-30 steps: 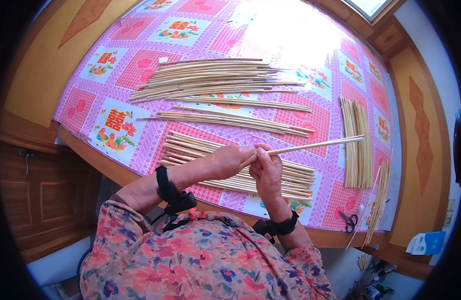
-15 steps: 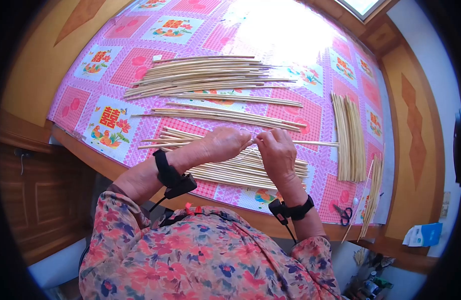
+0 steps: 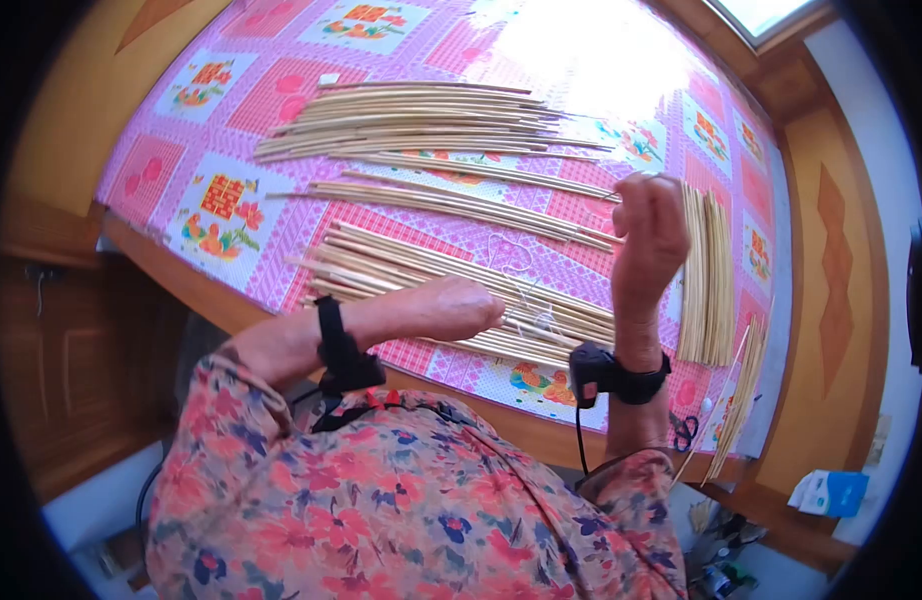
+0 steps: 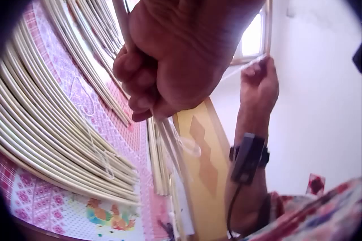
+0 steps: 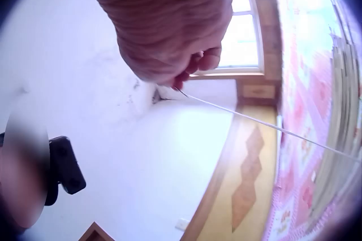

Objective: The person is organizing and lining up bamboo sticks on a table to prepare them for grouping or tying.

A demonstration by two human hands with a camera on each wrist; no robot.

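Over the near bundle of sticks, my left hand point(image 3: 451, 305) curls its fingers around thin pale sticks point(image 4: 117, 3); they come out at both ends of the fist in the left wrist view. A loop of white string point(image 4: 189, 146) hangs by that fist. My right hand point(image 3: 651, 225) is raised to the right, its fingers curled and pinching the white string point(image 5: 254, 118). That string runs taut from the fingertips, where a short dark thin tip shows.
Several sticks point(image 3: 411, 120) lie in rows across the patterned tablecloth point(image 3: 131, 180). Loose white string point(image 3: 511, 255) lies on the near bundle. An upright bundle point(image 3: 706, 280), a smaller one point(image 3: 738, 400) and scissors point(image 3: 686, 432) are on the right.
The hands were together at the sticks; my right hand has since moved away up and right, drawing the string out. My left hand has moved slightly down and keeps its grip.
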